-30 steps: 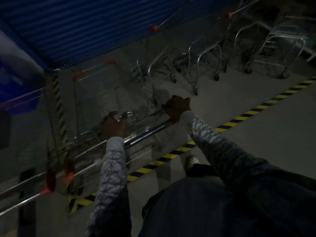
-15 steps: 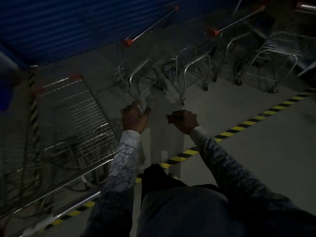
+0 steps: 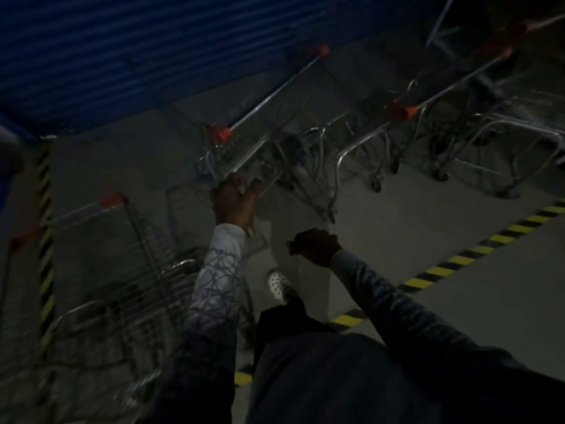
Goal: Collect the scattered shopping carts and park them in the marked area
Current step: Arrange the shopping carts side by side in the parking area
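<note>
The scene is dim. A wire shopping cart (image 3: 122, 264) with red corner caps stands at the lower left, inside the taped area, and neither hand touches it. My left hand (image 3: 235, 200) is stretched forward with its fingers apart, at the near frame of a second cart (image 3: 263, 142) whose handle has orange end caps. I cannot tell whether the fingers touch that cart. My right hand (image 3: 315, 246) hangs lower and to the right as a loose fist with nothing in it. More carts (image 3: 428, 133) stand in a row at the right.
A blue corrugated shutter (image 3: 153, 41) closes the far side. Yellow-and-black floor tape (image 3: 458, 258) runs diagonally at the right, and another strip (image 3: 46, 209) runs up the left. My white shoe (image 3: 278, 284) is on the grey floor between the carts.
Both hands have let go of the cart's handle, and that cart now stands off to the left. My view has swung right, and my left hand has reached toward the second cart.
</note>
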A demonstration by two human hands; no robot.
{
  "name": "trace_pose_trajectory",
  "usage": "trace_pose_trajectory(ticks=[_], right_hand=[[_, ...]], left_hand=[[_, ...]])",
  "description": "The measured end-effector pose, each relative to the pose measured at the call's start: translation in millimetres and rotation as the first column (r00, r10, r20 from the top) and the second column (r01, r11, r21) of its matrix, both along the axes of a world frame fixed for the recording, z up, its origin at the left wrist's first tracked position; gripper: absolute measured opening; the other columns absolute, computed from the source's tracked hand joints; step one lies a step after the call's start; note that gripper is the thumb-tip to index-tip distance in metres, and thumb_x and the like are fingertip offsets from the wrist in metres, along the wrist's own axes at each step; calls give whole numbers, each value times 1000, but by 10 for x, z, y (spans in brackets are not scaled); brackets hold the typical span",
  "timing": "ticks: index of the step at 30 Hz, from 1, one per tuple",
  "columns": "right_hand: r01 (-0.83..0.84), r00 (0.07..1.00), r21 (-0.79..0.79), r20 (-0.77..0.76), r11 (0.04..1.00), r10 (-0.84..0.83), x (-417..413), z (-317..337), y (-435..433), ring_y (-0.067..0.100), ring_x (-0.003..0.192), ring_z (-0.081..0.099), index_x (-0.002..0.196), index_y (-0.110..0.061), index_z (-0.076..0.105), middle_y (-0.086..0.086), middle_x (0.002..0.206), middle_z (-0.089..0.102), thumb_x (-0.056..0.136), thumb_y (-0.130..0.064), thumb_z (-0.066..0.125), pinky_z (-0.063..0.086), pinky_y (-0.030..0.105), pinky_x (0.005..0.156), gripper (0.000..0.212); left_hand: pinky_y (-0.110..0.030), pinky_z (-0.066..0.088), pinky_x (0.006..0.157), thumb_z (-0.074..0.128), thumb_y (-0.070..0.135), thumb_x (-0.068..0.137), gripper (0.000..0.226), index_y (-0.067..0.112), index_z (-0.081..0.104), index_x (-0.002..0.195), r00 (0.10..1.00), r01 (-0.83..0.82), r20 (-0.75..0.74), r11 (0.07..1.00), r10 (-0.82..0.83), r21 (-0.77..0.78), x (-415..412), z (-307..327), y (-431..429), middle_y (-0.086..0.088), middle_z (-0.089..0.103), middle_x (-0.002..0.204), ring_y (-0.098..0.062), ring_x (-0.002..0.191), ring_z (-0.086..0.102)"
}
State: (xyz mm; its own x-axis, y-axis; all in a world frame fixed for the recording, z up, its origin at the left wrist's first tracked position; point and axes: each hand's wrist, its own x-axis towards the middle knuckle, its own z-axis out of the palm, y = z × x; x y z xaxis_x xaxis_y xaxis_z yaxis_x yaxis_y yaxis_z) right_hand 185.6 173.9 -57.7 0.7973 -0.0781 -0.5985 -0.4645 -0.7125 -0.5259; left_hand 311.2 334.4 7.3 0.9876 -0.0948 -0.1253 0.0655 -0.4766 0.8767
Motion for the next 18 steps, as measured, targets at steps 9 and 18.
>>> trace_pose_trajectory(ticks=[9, 18], right_hand=[[68, 966, 38, 248, 997, -75, 1787, 292, -616, 30, 116, 60, 111, -5, 73, 14, 120, 69, 100, -23, 56, 44, 40, 101, 27], [292, 815, -338, 578, 895, -48, 3345, 176, -1195, 52, 134, 38, 144, -3, 46, 32, 146, 41, 79, -22, 78, 33, 60, 105, 75]], left_hand=[[-35, 31, 106, 61, 50, 80, 53, 18, 63, 122, 978, 104, 125, 913, -166, 394, 1651, 122, -1017, -14, 63, 125, -33, 122, 52], [-53, 39, 102, 47, 39, 91, 47, 17, 54, 132, 989, 121, -46, 595, -140, 794, 2347, -277, -1190, -7, 69, 110, -28, 103, 66]])
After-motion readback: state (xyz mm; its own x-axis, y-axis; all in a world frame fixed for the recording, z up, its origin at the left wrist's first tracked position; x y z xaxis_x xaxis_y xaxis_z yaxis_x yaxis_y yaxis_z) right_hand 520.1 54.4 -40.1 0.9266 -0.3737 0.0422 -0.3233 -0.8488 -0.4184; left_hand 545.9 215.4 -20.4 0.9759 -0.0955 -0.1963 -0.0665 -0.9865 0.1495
